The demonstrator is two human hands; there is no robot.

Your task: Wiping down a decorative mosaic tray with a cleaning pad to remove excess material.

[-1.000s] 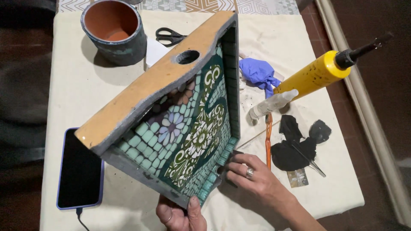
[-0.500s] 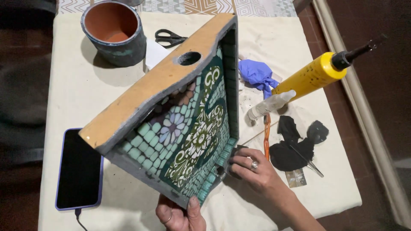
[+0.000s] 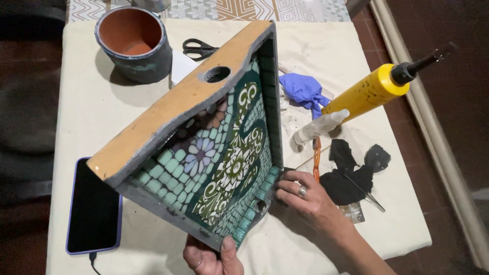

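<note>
— Teal and green tiles cover the inside of the tray (image 3: 224, 158), which stands tilted on edge in the middle of the frame, wooden back up and to the left.

— Who holds it?

— The left hand (image 3: 211, 257), at the bottom edge of the frame, is clamped on the tray's lower corner, thumb on the tiled rim. The right hand (image 3: 310, 196), lower right of centre, rests its fingers against the tray's right rim; it is not closed around anything.

— And around them?

— A phone (image 3: 94, 209) lies lower left on the cloth (image 3: 86, 117). A clay pot (image 3: 133, 43) stands upper left, scissors (image 3: 199, 49) beside it. A yellow bottle (image 3: 374, 91) leans at right, a blue glove (image 3: 305, 91) just left of it, a black rag (image 3: 351, 175) below.
</note>
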